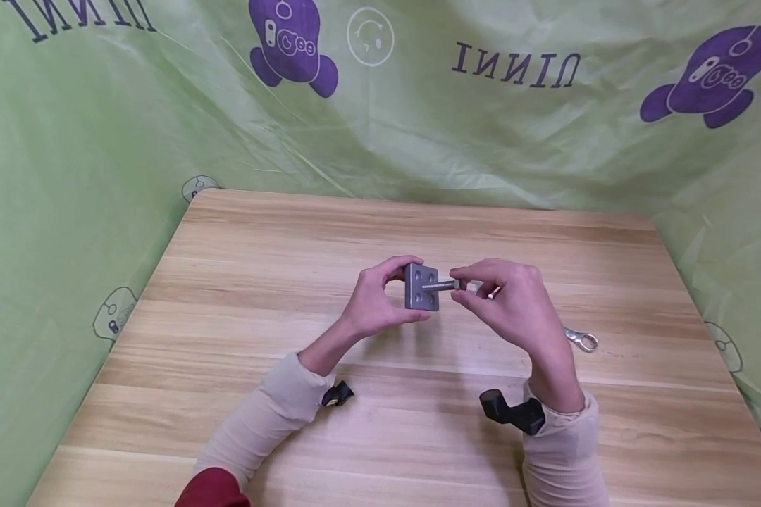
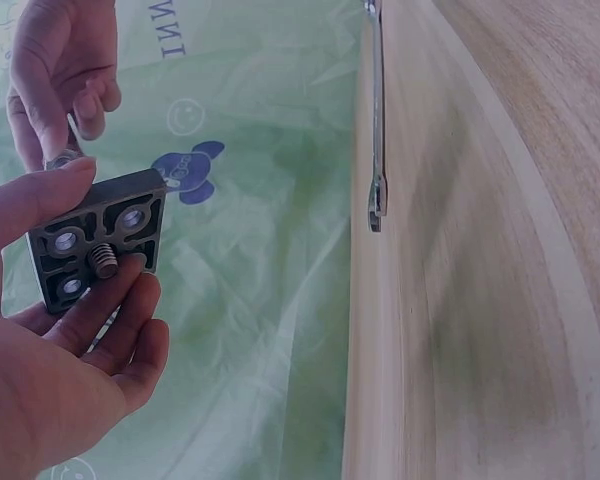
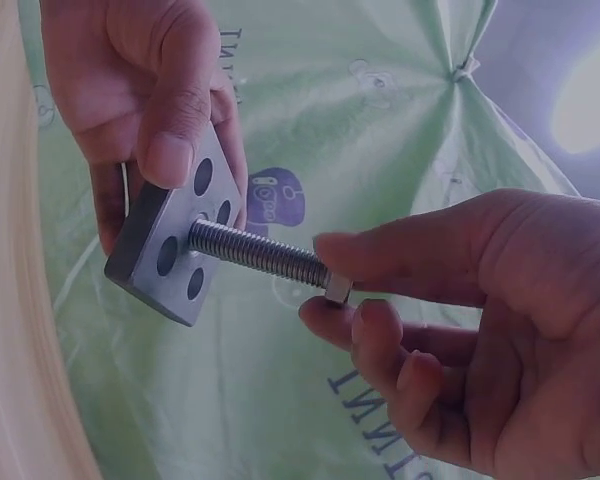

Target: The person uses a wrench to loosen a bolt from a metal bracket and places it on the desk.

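My left hand (image 1: pixel 374 299) grips a square grey metal plate (image 1: pixel 412 289) by its edges, above the table. The plate has several holes, and in the left wrist view its ribbed back (image 2: pixel 120 190) shows. A long threaded bolt (image 3: pixel 265 252) goes through the plate's middle; its tip (image 2: pixel 103 261) sticks out a little on the ribbed side. Most of the thread stands out towards the right. Between thumb and forefinger, my right hand (image 1: pixel 514 303) pinches the hex head (image 3: pixel 338 288) of this bolt. The other fingers of that hand are bent.
A metal ring spanner (image 1: pixel 586 342) lies on the wooden table (image 1: pixel 292 232), partly hidden behind my right hand and wrist. Green printed cloth (image 1: pixel 406 141) hangs round the back and sides. A black wrist mount (image 1: pixel 514 412) sits on the right sleeve.
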Action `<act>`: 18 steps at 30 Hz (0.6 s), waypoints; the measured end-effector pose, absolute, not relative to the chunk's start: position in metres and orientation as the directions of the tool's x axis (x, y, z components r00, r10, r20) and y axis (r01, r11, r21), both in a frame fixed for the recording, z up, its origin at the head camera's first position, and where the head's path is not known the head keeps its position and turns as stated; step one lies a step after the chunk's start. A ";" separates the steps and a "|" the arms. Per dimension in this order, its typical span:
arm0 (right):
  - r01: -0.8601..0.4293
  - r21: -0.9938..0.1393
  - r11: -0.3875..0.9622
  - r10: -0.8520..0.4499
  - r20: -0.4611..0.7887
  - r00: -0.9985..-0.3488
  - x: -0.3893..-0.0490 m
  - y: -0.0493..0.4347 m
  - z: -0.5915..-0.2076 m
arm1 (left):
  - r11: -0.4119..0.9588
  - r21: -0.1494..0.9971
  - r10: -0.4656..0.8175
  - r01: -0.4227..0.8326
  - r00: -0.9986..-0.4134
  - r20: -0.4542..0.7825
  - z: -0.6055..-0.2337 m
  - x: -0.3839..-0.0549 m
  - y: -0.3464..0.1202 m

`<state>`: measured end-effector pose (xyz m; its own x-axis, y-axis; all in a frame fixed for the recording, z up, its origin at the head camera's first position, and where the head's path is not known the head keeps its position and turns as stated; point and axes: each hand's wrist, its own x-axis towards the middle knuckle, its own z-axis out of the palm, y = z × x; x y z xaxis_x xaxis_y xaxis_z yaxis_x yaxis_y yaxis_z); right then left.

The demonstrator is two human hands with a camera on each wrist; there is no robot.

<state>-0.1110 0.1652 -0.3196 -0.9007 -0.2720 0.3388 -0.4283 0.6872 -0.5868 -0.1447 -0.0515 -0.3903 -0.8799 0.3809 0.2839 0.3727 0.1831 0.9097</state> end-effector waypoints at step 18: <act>-0.248 -0.654 0.715 -0.175 0.176 -0.969 -0.110 0.162 -0.313 | 0.186 0.909 0.373 0.374 -0.883 0.287 -0.390 -0.146 -0.053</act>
<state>-0.1095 0.1622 -0.3125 -0.9687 -0.1748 0.1761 -0.2478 0.7149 -0.6538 -0.1456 -0.0527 -0.3899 -0.8825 0.3728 0.2867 0.3738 0.1862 0.9086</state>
